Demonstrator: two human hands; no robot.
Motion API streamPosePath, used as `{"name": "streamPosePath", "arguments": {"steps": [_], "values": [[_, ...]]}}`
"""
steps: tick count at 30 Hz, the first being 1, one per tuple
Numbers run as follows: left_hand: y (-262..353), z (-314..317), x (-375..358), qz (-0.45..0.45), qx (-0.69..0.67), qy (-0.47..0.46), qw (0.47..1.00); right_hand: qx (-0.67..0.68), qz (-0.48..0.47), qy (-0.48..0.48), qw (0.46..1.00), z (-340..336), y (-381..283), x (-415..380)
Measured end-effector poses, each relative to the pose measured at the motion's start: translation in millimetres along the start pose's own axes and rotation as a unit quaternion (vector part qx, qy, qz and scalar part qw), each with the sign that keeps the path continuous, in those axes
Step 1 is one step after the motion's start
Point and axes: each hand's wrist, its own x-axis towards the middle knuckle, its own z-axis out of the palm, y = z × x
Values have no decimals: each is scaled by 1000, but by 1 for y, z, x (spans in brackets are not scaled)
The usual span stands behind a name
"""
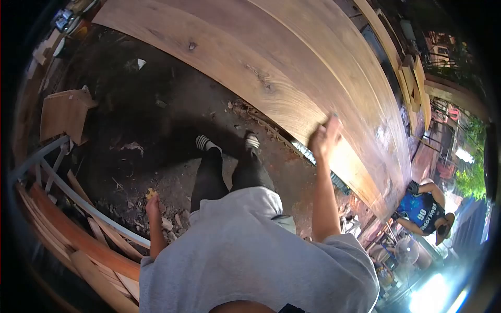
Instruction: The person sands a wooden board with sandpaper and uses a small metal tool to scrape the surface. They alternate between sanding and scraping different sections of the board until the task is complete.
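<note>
A long, wide wooden board [224, 44] with knots and visible grain stretches across the view in front of me, bright where light falls on its near right part. My right hand [326, 136] rests on this board near its close edge, fingers curled together. Whatever is under or between those fingers is too small and blurred to name. Low at my side, my left hand [153, 206] is closed around a small yellow crumpled piece [151, 193], which pokes out past the fingers. Its material cannot be made out.
Stacked wooden strips [78, 229] and a grey metal frame [83, 193] lie at the lower left, near a brown wooden box [63, 116]. Rubble [167, 223] litters the dirt floor. Another person [425, 208] in a blue shirt stands by the board's right end, near a fan [407, 250].
</note>
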Motion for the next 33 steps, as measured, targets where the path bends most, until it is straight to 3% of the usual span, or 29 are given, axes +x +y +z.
{"name": "streamPosePath", "arguments": {"steps": [1, 3, 4, 5, 8, 9, 11, 12, 14, 16, 17, 18, 19, 20, 21, 22, 23, 25, 30, 33], "values": [[-7, -5, 3, -48, -2, 3, 999, -30, 67, 55, 996, 12, 38, -13], [-9, 1, 4, -25, 17, -13, 999, 150, 252, -73, 953, -17, -32, 14], [-9, 2, 1, -4, 41, -19, 999, -33, 4, 12, 999, 31, -37, 14], [-7, 7, 6, -5, 46, -20, 999, -63, -74, 7, 995, 43, -102, 24], [30, 37, 27, 127, 113, -85, 982, 20, -232, -1, 973, 63, -279, 71], [56, 49, 26, 192, 165, -94, 963, 45, -294, 118, 948, 112, -308, 95], [109, 77, 17, 363, 170, -79, 913, 59, -313, 87, 944, 112, -354, 111], [131, 79, 14, 364, 178, -77, 911, 65, -308, 87, 945, 113, -344, 105], [164, 79, 9, 219, 182, -118, 951, 69, -364, 66, 926, 102, -294, 88], [130, 54, 43, 193, 157, -114, 962, 56, -239, -16, 969, 42, -214, 44], [109, 44, 61, 162, 122, -110, 973, 9, -194, -13, 981, 35, -150, 31], [92, 27, 65, 150, 144, -100, 973, -80, -151, 116, 979, 49, -62, 12], [72, 8, 62, 134, 166, -86, 973, 119, 119, 53, 984, 68, 46, -2], [51, -8, 56, 104, 202, -77, 971, 200, 261, 46, 943, 34, 115, -13], [38, -26, 50, 72, 238, -64, 967, 191, 145, 201, 950, 73, 251, -33], [26, -38, 43, 65, 268, -39, 960, -111, 237, 128, 957, 14, 194, -40], [18, -49, 34, 56, 301, -15, 952, -109, 205, 139, 963, 21, 200, -43], [-6, -76, 36, 50, 259, -5, 964, -35, 165, 148, 975, 37, 130, -28], [17, -76, 58, 8, 130, 8, 992, -68, -94, 21, 993, 65, -206, 38], [57, -57, 86, 121, 89, 22, 988, -59, -227, 5, 972, 98, -364, 81]]}}
